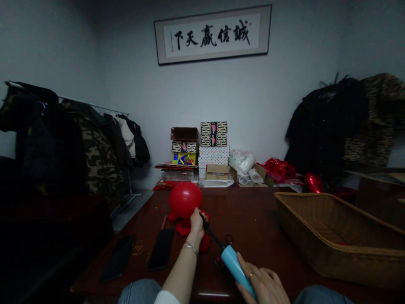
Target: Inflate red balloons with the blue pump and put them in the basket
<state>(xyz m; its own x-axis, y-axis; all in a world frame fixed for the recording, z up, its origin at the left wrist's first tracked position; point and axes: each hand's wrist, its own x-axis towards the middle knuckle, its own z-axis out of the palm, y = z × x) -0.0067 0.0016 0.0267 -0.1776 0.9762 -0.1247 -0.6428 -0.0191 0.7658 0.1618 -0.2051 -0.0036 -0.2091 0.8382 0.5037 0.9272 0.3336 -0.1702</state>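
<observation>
Outstretched, the left hand (197,220) is closed at the tip of the blue pump (236,267), apparently pinching the neck of the red balloon (185,199) just beyond. Closer in, the right hand (265,282) curls round the pump's barrel.

On my screen the balloon (185,197) looks like smooth, glossy rubber and the pump (236,267) like smooth plastic. I make out polished wood on the surface (249,205), rough weave on the basket (319,249), shiny metal on the bracelet (190,247), matt cardboard on the carton (217,172), and dull cloth on the coat (325,126).
</observation>
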